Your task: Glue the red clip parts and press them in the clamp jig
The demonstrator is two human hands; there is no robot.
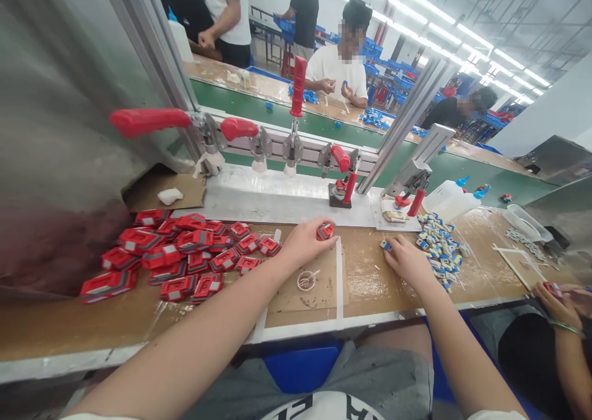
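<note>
My left hand (pixel 304 242) is closed around a small red and grey plastic part (pixel 325 231), held above the wooden bench. Between the thumb and fingers of my right hand (pixel 405 258) is a small blue and white plastic piece (pixel 385 245). A heap of similar red and grey parts (pixel 197 241) lies left of my left hand. To the right of my right hand is a pile of small blue, white and yellow pieces (pixel 441 250). A small round dish (pixel 306 280) with a thin stick in it sits on a cardboard sheet (pixel 324 298) between my forearms.
Red-handled toggle clamps (pixel 296 87) stand on a metal frame behind my hands. One red clamp (pixel 350 187) presses on a part in a dark block. White bottles with blue tips (pixel 446 195) stand back right. A co-worker's hand (pixel 557 303) is at far right; others sit across the green conveyor (pixel 342 130).
</note>
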